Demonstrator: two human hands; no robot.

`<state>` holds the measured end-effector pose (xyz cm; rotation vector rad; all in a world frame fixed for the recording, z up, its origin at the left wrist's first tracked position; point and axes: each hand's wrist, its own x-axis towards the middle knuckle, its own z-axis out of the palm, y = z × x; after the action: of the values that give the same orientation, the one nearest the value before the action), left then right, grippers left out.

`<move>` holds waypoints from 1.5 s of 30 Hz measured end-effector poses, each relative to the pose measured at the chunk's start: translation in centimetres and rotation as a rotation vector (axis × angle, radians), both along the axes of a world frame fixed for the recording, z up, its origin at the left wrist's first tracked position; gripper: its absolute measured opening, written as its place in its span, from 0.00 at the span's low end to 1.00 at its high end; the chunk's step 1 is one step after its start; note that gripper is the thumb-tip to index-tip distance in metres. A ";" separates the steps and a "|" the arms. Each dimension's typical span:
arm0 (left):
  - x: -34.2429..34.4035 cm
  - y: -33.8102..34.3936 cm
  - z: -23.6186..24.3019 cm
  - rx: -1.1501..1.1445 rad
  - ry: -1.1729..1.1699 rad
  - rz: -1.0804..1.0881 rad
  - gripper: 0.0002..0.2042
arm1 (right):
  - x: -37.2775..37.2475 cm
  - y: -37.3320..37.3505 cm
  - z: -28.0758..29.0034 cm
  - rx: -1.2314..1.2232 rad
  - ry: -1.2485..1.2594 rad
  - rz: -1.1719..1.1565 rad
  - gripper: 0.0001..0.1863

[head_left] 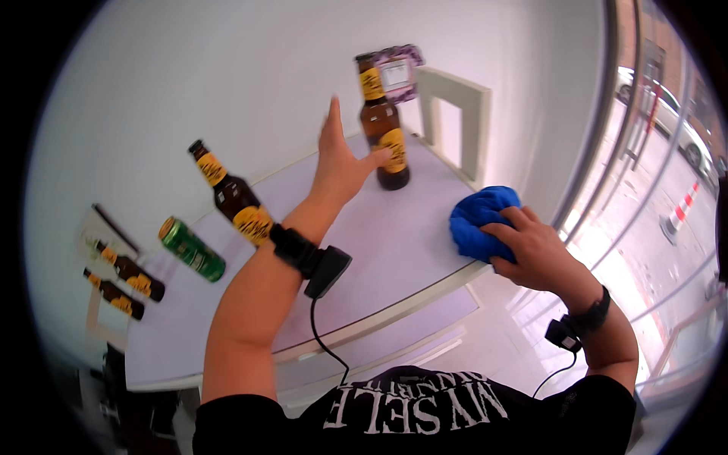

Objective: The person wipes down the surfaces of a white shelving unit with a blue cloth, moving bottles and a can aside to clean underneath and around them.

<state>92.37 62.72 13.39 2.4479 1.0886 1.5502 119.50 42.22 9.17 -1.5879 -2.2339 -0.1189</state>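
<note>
My left hand (341,163) reaches over the white table (364,250) with fingers extended upward, its thumb at the yellow label of an upright brown bottle (387,129); whether it touches cannot be told. My right hand (523,246) grips a bunched blue cloth (479,216) at the table's right edge. Left of my left arm stands another brown bottle (227,189), partly hidden by the arm. A green can (189,246) stands farther left, with two brown bottles (133,274) (114,296) near the far left end. Straps with black devices and cables are on both my wrists.
A pale chair (470,125) stands behind the table's right end, beside a purple-framed object (394,74) at the white wall (265,83). Another chair back shows at far left. On the right, glass panes show a pavement, a white car (675,121) and a striped cone (679,212).
</note>
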 end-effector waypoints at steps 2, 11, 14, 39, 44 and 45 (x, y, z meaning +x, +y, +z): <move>-2.9 -4.0 3.6 0.322 0.118 0.073 0.51 | -0.1 -0.4 -0.3 0.027 0.027 -0.025 0.22; -18.0 -8.4 2.2 -0.151 -0.228 0.436 0.54 | -1.0 -0.5 -1.3 0.129 0.123 -0.072 0.23; -20.2 -6.6 -1.9 -0.487 -0.398 0.281 0.51 | -1.2 -0.4 -1.2 0.136 0.122 -0.062 0.23; -12.9 -0.6 -3.5 -0.642 -0.454 -0.113 0.35 | -0.2 -0.4 -2.5 0.223 0.171 -0.077 0.22; -14.2 -3.4 -2.4 -0.601 -0.263 0.104 0.51 | -0.3 -0.4 -3.8 0.346 0.248 -0.062 0.22; -14.4 -4.4 -1.7 -0.565 -0.243 0.125 0.50 | -0.2 -0.4 -4.0 0.372 0.270 -0.064 0.21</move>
<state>77.97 58.30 11.74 1.8048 1.4117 1.2898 119.33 41.85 5.18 -1.3812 -1.8301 -0.3004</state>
